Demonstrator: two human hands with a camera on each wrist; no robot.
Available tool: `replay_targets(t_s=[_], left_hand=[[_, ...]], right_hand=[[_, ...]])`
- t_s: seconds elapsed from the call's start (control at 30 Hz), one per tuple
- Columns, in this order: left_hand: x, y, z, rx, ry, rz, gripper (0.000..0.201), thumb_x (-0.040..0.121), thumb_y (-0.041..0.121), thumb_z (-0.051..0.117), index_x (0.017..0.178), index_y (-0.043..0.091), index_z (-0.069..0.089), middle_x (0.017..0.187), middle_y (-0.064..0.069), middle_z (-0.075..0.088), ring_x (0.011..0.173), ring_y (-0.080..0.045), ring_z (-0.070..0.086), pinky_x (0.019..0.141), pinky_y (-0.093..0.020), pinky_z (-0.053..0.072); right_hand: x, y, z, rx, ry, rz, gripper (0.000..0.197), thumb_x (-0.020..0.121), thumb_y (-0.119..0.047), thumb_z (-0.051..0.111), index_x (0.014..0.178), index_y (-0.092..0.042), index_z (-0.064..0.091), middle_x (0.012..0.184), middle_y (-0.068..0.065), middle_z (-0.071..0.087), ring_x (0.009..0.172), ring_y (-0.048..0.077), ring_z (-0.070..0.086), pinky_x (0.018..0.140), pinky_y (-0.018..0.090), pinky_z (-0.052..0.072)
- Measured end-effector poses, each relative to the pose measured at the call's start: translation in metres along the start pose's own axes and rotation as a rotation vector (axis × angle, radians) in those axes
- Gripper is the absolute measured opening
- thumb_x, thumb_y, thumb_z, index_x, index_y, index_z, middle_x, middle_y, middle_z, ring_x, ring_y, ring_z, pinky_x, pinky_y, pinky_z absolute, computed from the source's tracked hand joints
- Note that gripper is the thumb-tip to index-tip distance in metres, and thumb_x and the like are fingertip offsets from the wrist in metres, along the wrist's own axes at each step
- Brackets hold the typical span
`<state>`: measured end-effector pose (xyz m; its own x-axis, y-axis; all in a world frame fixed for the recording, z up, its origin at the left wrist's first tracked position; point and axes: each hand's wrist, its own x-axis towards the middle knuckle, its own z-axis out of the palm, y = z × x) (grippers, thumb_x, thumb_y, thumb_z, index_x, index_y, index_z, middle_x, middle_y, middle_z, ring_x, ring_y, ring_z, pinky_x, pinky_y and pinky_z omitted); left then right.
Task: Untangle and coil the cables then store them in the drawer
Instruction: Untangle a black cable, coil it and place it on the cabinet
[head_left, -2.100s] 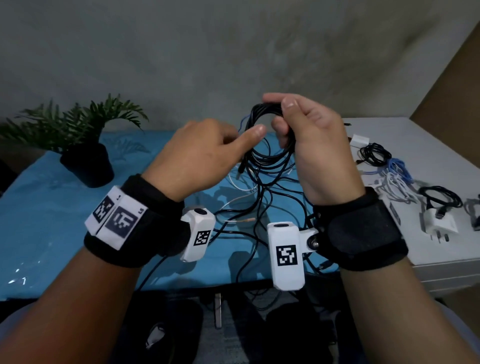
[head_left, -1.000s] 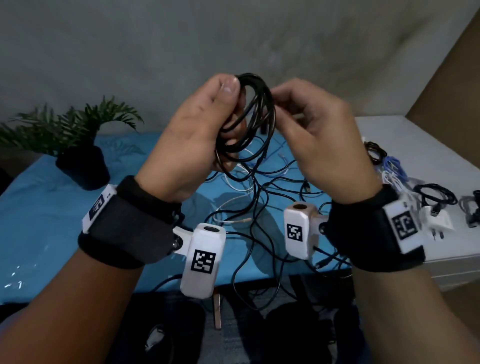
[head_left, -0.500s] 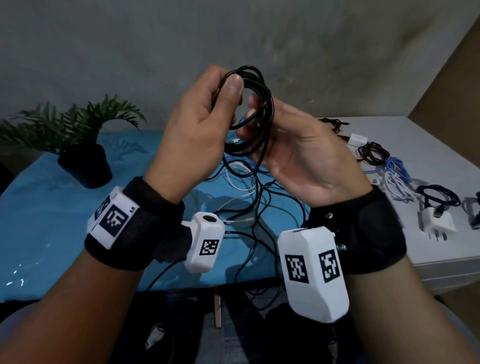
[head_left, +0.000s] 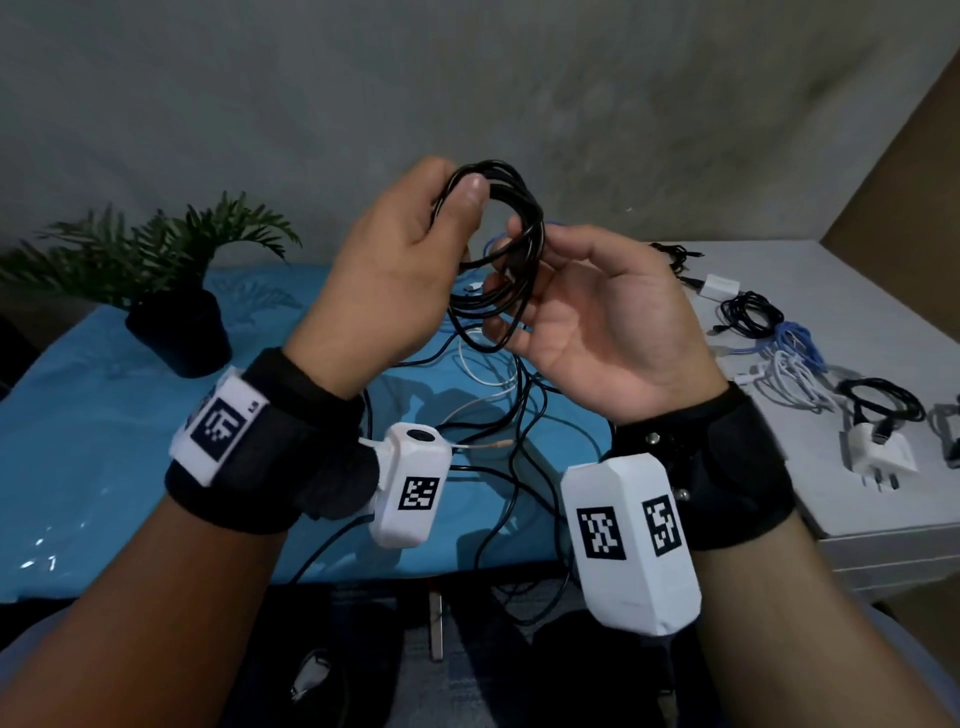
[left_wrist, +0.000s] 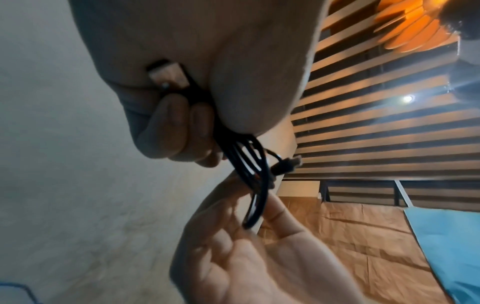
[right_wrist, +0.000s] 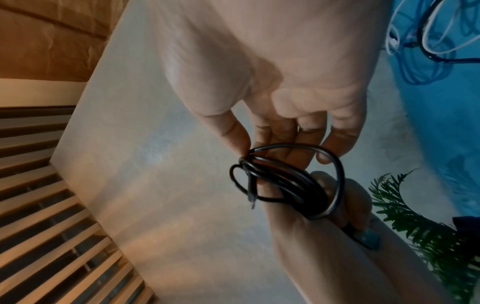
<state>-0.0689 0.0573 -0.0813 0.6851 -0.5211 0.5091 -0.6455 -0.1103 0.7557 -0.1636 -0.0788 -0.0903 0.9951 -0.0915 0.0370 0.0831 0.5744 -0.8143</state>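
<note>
Coils of a black cable (head_left: 511, 244) were held up in the air between both hands, above a blue table (head_left: 104, 431). The left hand (head_left: 395, 275) gripped the top of the coil, thumb pressed over the loops and fingers curled around them; the left wrist view showed a USB plug (left_wrist: 168, 76) tucked against its palm. The right hand (head_left: 597, 317) was turned palm up just beside it, thumb and fingertips pinching the side of the coil, the remaining fingers loosely bent. Below the coil, loose black strands hung down to a tangle of black and white cables (head_left: 498, 415) spread on the blue table. A potted plant (head_left: 176, 291) stood at the table's far left. To the right, a white cabinet top (head_left: 857, 322) carried several bundled cables (head_left: 779, 343) and a white charger (head_left: 878, 457).
</note>
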Motion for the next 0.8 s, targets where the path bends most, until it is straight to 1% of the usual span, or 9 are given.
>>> replay_targets(t_s=[0.17, 0.23, 0.3, 0.4, 0.5, 0.57, 0.63, 0.73, 0.8], left_hand=[[-0.003, 0.004, -0.001, -0.218, -0.142, -0.084, 0.03, 0.11, 0.031, 0.041, 0.081, 0.026, 0.048, 0.064, 0.009, 0.039, 0.052, -0.007, 0.036, 0.043, -0.018, 0.031], [-0.004, 0.005, -0.001, -0.282, -0.182, -0.125, 0.031, 0.11, 0.031, 0.04, 0.081, 0.025, 0.047, 0.063, 0.007, 0.037, 0.048, -0.007, 0.034, 0.038, -0.018, 0.027], [-0.004, 0.006, -0.001, -0.331, -0.221, -0.146, 0.031, 0.11, 0.032, 0.038, 0.081, 0.024, 0.046, 0.062, 0.007, 0.037, 0.045, -0.006, 0.033, 0.039, -0.018, 0.025], [-0.004, 0.006, -0.001, -0.419, -0.286, -0.176, 0.027, 0.11, 0.033, 0.037, 0.092, 0.015, 0.047, 0.065, 0.003, 0.031, 0.049, -0.009, 0.026, 0.043, -0.021, 0.017], [-0.006, 0.004, 0.002, -0.455, -0.336, -0.188, 0.031, 0.108, 0.038, 0.041, 0.103, 0.008, 0.049, 0.068, 0.001, 0.03, 0.054, -0.011, 0.025, 0.048, -0.03, 0.015], [-0.008, 0.006, 0.005, -0.435, -0.341, -0.153, 0.026, 0.104, 0.039, 0.043, 0.094, 0.017, 0.051, 0.064, 0.007, 0.038, 0.051, -0.009, 0.03, 0.046, -0.027, 0.02], [-0.008, 0.006, 0.009, -0.387, -0.318, -0.125, 0.023, 0.105, 0.038, 0.043, 0.093, 0.02, 0.053, 0.064, 0.004, 0.045, 0.051, -0.01, 0.033, 0.046, -0.028, 0.024], [-0.007, 0.007, 0.008, -0.319, -0.276, -0.151, 0.024, 0.109, 0.033, 0.041, 0.097, 0.015, 0.051, 0.062, 0.005, 0.039, 0.05, -0.009, 0.034, 0.042, -0.022, 0.028], [-0.006, 0.007, 0.005, -0.298, -0.269, -0.15, 0.024, 0.109, 0.032, 0.041, 0.095, 0.014, 0.048, 0.06, 0.009, 0.036, 0.05, -0.009, 0.034, 0.04, -0.02, 0.028]], right_hand=[[0.006, 0.003, -0.008, 0.006, 0.055, 0.021, 0.015, 0.094, -0.024, 0.051, 0.094, -0.015, 0.063, 0.09, 0.002, 0.065, 0.079, 0.016, 0.064, 0.076, 0.032, 0.046], [0.007, 0.003, -0.01, -0.03, 0.067, 0.01, 0.012, 0.095, -0.023, 0.053, 0.102, -0.016, 0.059, 0.094, 0.003, 0.059, 0.082, 0.017, 0.06, 0.073, 0.031, 0.041], [0.007, 0.002, -0.012, -0.043, 0.066, 0.004, 0.022, 0.093, -0.023, 0.055, 0.114, -0.015, 0.055, 0.097, 0.005, 0.055, 0.082, 0.018, 0.052, 0.072, 0.031, 0.038], [0.006, -0.001, -0.013, -0.001, 0.068, -0.001, 0.024, 0.091, -0.023, 0.057, 0.113, -0.013, 0.054, 0.091, 0.004, 0.053, 0.072, 0.015, 0.049, 0.078, 0.031, 0.038], [0.006, -0.001, -0.013, -0.002, 0.093, -0.035, 0.03, 0.092, -0.02, 0.059, 0.118, -0.009, 0.051, 0.099, 0.02, 0.056, 0.085, 0.034, 0.055, 0.089, 0.036, 0.046], [0.006, 0.0, -0.014, -0.067, 0.105, -0.094, 0.018, 0.098, -0.012, 0.052, 0.113, -0.005, 0.058, 0.089, 0.013, 0.068, 0.079, 0.027, 0.067, 0.076, 0.031, 0.057], [0.005, -0.002, -0.016, -0.092, 0.073, -0.123, 0.019, 0.101, -0.009, 0.045, 0.103, -0.004, 0.063, 0.077, 0.003, 0.07, 0.066, 0.013, 0.068, 0.06, 0.025, 0.056], [0.001, -0.006, -0.016, -0.008, 0.001, -0.1, 0.033, 0.095, -0.015, 0.042, 0.086, -0.004, 0.072, 0.078, 0.005, 0.071, 0.066, 0.014, 0.069, 0.057, 0.026, 0.055], [0.001, -0.005, -0.019, -0.073, 0.011, -0.13, 0.028, 0.093, -0.016, 0.045, 0.087, -0.006, 0.07, 0.078, 0.002, 0.071, 0.066, 0.012, 0.067, 0.057, 0.025, 0.053]])
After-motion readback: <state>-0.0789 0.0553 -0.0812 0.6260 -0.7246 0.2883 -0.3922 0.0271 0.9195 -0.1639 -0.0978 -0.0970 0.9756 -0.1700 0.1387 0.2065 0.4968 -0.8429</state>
